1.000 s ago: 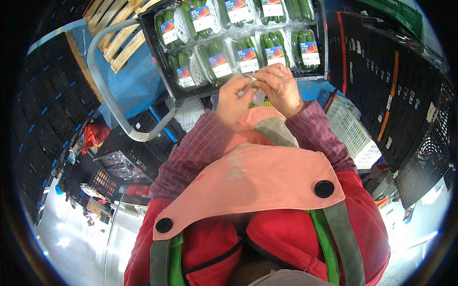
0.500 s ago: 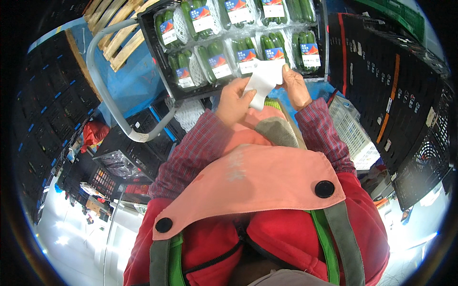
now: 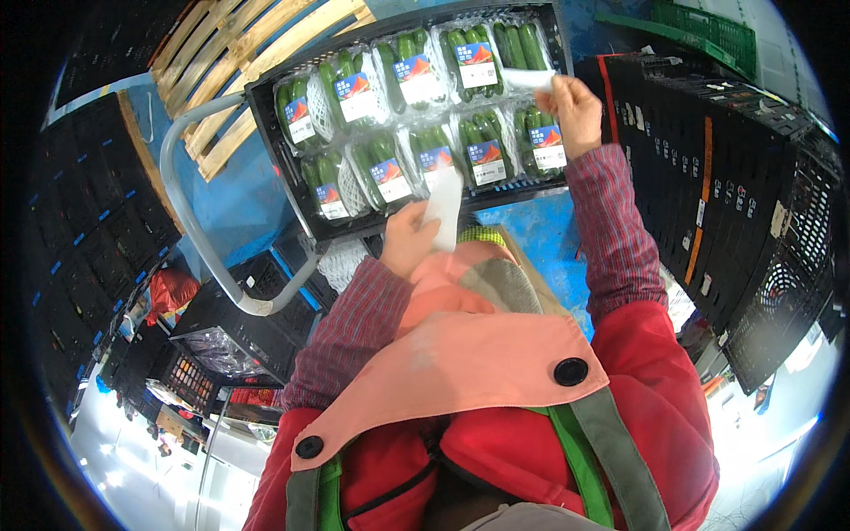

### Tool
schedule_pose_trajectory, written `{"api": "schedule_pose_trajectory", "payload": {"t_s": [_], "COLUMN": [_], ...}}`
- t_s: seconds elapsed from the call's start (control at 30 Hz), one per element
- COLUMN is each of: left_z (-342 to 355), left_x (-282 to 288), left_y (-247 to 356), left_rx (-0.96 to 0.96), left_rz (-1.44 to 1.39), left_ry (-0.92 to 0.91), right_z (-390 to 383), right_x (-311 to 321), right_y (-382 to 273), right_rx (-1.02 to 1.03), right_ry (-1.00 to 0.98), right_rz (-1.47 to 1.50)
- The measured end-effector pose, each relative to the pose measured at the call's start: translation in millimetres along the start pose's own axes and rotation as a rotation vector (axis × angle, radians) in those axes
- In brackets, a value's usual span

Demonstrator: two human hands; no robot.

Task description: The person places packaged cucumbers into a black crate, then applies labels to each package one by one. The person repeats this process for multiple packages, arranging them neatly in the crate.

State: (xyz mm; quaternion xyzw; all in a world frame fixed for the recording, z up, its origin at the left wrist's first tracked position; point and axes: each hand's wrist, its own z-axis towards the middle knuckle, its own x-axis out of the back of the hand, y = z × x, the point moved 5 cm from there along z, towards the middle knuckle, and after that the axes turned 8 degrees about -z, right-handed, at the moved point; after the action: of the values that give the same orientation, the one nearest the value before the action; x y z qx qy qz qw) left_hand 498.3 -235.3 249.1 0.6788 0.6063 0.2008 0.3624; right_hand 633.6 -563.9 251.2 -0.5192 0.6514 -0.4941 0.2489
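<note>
My left hand (image 3: 409, 241) pinches a strip of white label paper (image 3: 446, 212) close to my apron, just past the near rim of a black crate (image 3: 332, 232). My right hand (image 3: 574, 108) is closed on the end of a white label (image 3: 529, 80), which lies over the lower part of the far-right cucumber pack (image 3: 521, 46). Whether the label touches the film, I cannot tell. Two rows of clear-wrapped cucumber packs (image 3: 381, 173) fill the crate, some with white foam netting. The other packs bear blue, red and white labels.
A grey tubular handle (image 3: 208, 257) curves beside the crate's left side. Behind it lies a wooden pallet (image 3: 257, 53) on blue floor. Black crates (image 3: 699, 159) stand stacked at right, more crates (image 3: 97, 203) at left. A green crate (image 3: 708, 31) is at the far right.
My hands have moved apart. The right has gone forward over the far-right pack with a white label; the left has drawn back toward me with the strip. The view has shifted.
</note>
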Motion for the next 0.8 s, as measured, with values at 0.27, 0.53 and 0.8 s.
{"api": "schedule_pose_trajectory", "payload": {"t_s": [0.27, 0.53, 0.8], "left_z": [-4, -4, -4], "left_x": [0, 6, 3], "left_y": [-29, -33, -37], "left_rx": [0.124, -0.002, 0.052], "left_rz": [-0.125, 0.043, -0.058], "left_ry": [0.033, 0.024, 0.045], "right_z": [54, 58, 49], "right_x": [-22, -18, -27], "right_y": [7, 42, 44], "right_rx": [0.804, 0.856, 0.914], "right_ry": [0.209, 0.205, 0.201], "right_rz": [-0.656, -0.817, -1.015]}}
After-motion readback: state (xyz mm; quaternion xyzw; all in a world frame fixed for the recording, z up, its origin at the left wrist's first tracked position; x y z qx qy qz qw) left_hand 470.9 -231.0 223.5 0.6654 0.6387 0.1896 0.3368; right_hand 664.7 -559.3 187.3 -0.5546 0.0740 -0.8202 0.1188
